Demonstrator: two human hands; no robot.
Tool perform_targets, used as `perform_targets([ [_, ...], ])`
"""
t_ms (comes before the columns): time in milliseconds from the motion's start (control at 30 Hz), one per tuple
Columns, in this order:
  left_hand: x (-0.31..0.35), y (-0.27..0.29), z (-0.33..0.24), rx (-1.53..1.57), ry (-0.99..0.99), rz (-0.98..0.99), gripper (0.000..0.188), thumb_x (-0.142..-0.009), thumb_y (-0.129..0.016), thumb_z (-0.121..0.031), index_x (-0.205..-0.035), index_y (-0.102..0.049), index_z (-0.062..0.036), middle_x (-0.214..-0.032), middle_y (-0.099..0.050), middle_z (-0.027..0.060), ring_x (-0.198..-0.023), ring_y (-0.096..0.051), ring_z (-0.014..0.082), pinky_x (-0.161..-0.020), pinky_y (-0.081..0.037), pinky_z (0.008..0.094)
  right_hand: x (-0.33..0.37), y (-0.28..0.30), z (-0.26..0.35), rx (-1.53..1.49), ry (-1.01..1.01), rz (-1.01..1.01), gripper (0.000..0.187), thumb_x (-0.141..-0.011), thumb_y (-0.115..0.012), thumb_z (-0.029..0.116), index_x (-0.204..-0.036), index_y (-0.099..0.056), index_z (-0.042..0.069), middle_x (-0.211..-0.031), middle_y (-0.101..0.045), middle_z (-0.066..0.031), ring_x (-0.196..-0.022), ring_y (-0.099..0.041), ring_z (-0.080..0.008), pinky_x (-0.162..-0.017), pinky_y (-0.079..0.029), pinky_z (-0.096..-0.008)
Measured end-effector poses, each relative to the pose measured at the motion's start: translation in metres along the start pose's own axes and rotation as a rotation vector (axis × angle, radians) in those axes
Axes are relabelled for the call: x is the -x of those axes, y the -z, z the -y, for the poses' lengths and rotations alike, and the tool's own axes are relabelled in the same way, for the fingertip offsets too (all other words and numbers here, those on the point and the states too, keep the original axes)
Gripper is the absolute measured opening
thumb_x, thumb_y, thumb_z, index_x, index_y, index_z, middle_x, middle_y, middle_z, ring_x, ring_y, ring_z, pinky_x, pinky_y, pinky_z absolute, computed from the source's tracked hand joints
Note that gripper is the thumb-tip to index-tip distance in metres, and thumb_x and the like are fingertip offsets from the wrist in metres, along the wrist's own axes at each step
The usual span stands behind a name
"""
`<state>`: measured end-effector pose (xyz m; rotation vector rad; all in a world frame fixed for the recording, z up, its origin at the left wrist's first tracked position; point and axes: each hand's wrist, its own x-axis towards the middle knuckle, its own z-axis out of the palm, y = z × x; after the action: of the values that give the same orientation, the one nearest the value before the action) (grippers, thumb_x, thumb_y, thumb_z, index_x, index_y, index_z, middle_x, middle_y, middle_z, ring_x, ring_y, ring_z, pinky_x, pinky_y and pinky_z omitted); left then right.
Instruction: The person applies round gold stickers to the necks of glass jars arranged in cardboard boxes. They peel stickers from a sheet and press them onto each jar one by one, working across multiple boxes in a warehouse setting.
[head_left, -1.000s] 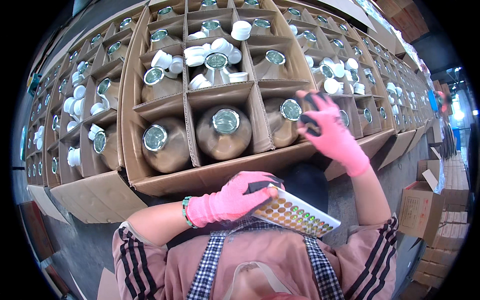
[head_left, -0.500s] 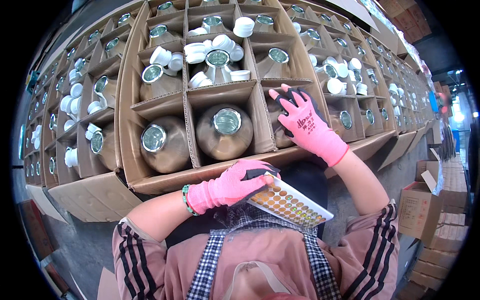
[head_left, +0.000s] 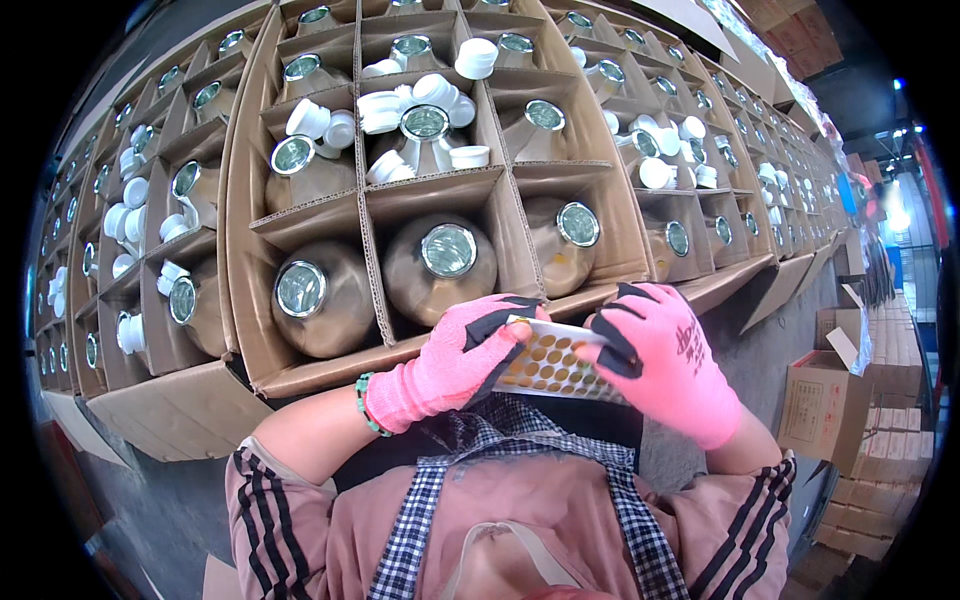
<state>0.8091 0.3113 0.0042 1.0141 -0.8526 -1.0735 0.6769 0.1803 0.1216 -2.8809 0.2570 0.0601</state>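
Observation:
My left hand (head_left: 465,350), in a pink glove with dark fingertips, grips the left end of a white sheet of round gold stickers (head_left: 550,362). Curled at the sheet's right end, my right hand (head_left: 670,360) wears a matching glove and has its thumb and fingertips pressed there; whether a loose sticker is between them is hidden. Just beyond the hands, a brown-tinted glass bottle (head_left: 548,240) with an open silvery rim leans in the front right cell, a small golden spot on its side. Two similar bottles, a middle one (head_left: 420,280) and a left one (head_left: 325,310), sit beside it.
A divided cardboard box (head_left: 290,385) holds the bottles, its front edge close to my hands. White caps (head_left: 435,90) lie among the bottle necks farther back. More filled boxes flank it, including a right-hand one (head_left: 700,285). Cardboard cartons (head_left: 825,400) are stacked at right.
My right hand has come back from the front right bottle to the sticker sheet. That bottle now shows fully. The sheet has tilted and shifted slightly up, and the view has moved a little.

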Motion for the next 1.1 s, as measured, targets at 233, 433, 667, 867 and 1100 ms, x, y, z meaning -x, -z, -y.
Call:
perform_targets([
  [233, 0.002, -0.004, -0.004, -0.205, -0.091, -0.042, 0.023, -0.081, -0.053, -0.016, -0.096, -0.056, 0.0006, -0.085, -0.058, 0.0151, -0.074, -0.056, 0.026, -0.07, -0.044, 0.0288, -0.01, 0.008, 0.013, 0.196, 0.0, -0.162, 0.019, -0.065, -0.064, 0.015, -0.078, -0.053, 0.006, -0.079, -0.05, -0.0083, -0.082, -0.05, -0.0267, -0.073, -0.04, -0.0374],
  [433, 0.002, -0.006, 0.004, -0.272, -0.292, -0.128, 0.015, -0.08, -0.05, -0.013, -0.085, -0.054, 0.0003, -0.073, -0.052, 0.0154, -0.064, -0.05, 0.0305, -0.061, -0.041, 0.0328, -0.023, -0.007, 0.031, 0.068, 0.162, -0.331, 0.021, -0.063, -0.068, 0.011, -0.081, -0.058, 0.006, -0.083, -0.057, -0.0049, -0.089, -0.053, -0.0269, -0.078, -0.04, -0.0373],
  [667, 0.009, -0.012, -0.001, -0.127, -0.135, -0.081, 0.015, -0.077, -0.054, -0.012, -0.084, -0.054, 0.0007, -0.072, -0.052, 0.0139, -0.062, -0.05, 0.0265, -0.059, -0.042, 0.0314, -0.021, -0.015, 0.028, 0.013, 0.264, -0.353, 0.021, -0.06, -0.067, 0.008, -0.078, -0.058, 0.006, -0.078, -0.057, -0.0044, -0.084, -0.054, -0.0266, -0.076, -0.041, -0.0373],
  [867, 0.012, -0.02, -0.015, -0.237, -0.17, -0.123, 0.021, -0.072, -0.057, -0.01, -0.09, -0.057, 0.0005, -0.077, -0.057, 0.0125, -0.068, -0.055, 0.0241, -0.064, -0.044, 0.0303, -0.016, -0.017, 0.023, -0.12, 0.123, -0.256, 0.017, -0.066, -0.064, 0.016, -0.075, -0.054, 0.006, -0.075, -0.052, -0.0074, -0.078, -0.051, -0.0277, -0.073, -0.039, -0.0381],
  [1100, 0.013, -0.021, -0.023, -0.247, -0.048, -0.035, 0.023, -0.073, -0.057, -0.005, -0.093, -0.057, 0.0031, -0.09, -0.057, 0.0104, -0.08, -0.054, 0.015, -0.073, -0.043, 0.0274, -0.011, -0.017, 0.021, -0.093, 0.137, -0.323, 0.016, -0.066, -0.064, 0.015, -0.073, -0.053, 0.006, -0.074, -0.051, -0.0084, -0.076, -0.05, -0.0286, -0.073, -0.039, -0.0389],
])
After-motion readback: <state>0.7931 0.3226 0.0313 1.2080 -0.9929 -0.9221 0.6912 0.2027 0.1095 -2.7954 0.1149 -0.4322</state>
